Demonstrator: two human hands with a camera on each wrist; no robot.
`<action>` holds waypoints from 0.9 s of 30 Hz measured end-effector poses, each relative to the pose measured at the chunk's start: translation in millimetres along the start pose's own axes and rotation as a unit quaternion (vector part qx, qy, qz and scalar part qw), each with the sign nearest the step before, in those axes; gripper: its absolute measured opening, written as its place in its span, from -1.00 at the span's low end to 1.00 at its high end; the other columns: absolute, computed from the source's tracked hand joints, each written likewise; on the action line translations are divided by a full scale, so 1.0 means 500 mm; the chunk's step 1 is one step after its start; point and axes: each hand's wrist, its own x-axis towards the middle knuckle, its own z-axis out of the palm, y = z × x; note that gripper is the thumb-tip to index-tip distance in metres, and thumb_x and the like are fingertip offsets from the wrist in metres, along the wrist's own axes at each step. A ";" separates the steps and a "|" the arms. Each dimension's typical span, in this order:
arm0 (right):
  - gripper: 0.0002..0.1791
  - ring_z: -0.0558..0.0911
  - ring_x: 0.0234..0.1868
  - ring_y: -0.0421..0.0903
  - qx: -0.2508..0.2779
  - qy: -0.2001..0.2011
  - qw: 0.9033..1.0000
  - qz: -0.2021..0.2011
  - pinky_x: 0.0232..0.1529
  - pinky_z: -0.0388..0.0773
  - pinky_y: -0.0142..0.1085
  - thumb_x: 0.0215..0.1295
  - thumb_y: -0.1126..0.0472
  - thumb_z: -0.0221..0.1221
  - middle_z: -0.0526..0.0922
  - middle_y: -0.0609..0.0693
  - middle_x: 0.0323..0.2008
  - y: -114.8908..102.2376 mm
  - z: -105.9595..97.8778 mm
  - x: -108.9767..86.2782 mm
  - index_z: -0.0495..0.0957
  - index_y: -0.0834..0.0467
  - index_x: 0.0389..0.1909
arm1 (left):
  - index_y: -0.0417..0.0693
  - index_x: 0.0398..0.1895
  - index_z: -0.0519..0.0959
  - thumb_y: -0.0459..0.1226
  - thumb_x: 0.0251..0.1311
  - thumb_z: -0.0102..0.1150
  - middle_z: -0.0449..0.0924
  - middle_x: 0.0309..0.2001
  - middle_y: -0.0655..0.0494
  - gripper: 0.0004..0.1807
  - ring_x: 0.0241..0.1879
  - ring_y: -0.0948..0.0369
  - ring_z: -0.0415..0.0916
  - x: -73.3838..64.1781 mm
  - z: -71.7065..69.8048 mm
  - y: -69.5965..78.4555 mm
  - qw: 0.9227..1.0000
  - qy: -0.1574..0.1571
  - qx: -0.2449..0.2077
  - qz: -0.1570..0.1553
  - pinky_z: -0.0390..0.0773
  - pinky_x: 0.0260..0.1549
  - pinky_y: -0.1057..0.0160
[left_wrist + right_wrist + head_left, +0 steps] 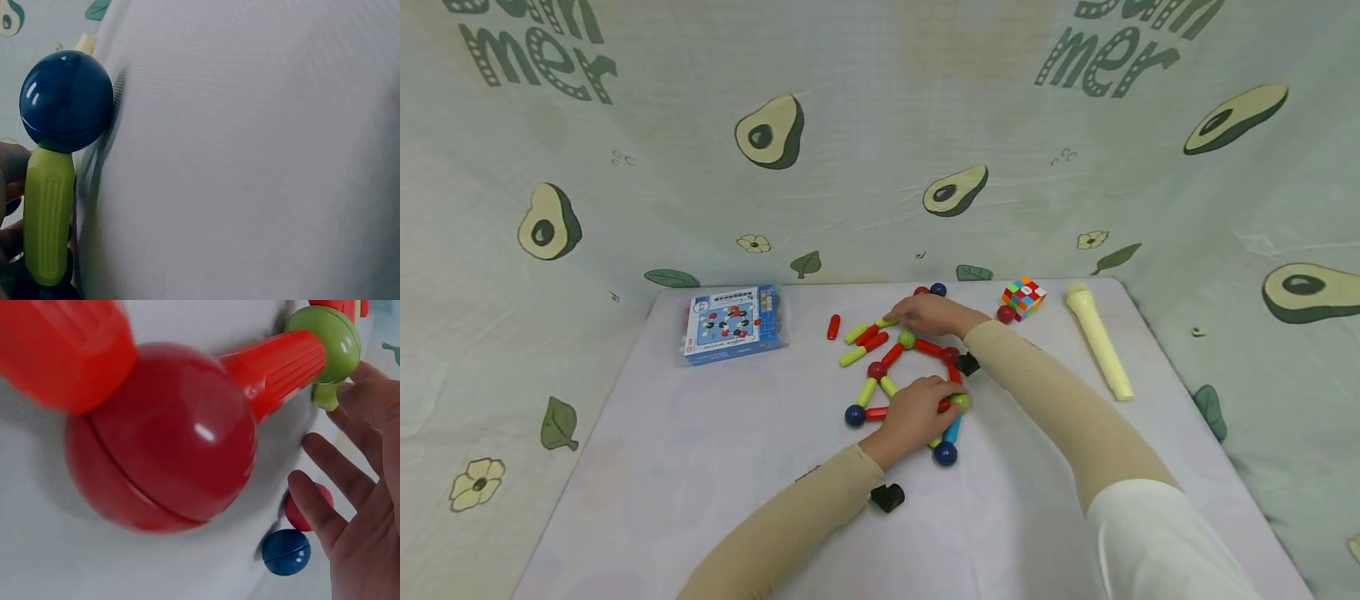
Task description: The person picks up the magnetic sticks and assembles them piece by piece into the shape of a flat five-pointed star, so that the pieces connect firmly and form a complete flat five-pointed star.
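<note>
A flat frame of coloured construction sticks and balls lies on the table. My left hand (917, 412) is over its near right part, fingers curled about a red stick (943, 406) beside a green ball (960, 402). In the left wrist view, a blue ball (65, 100) joins a yellow-green stick (49, 215) close to the fingers. My right hand (936, 314) reaches past the frame's far green ball (907, 339). Its thumb and index finger pinch a loose yellow-green stick (887, 321); the other fingers are spread. A dark red ball (162, 437) fills much of the right wrist view.
Several loose sticks, one red (833, 327), lie left of the right hand. Behind it are a red ball and a blue ball (937, 289). A blue toy box (730, 325) stands at the far left; a puzzle cube (1024, 297) and pale yellow microphone-shaped object (1099, 342) lie right.
</note>
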 end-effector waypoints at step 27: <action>-0.67 0.57 0.18 -0.05 -0.006 0.054 0.998 0.043 0.30 0.45 -0.14 0.49 0.17 0.17 0.64 -0.02 0.18 0.010 0.011 0.017 0.61 0.06 0.21 | 0.28 0.24 0.62 0.07 0.41 0.19 0.64 0.07 0.25 -0.60 -0.03 0.25 0.54 -0.001 -0.001 -0.001 1.000 0.005 0.013 0.004 0.58 -0.16 0.35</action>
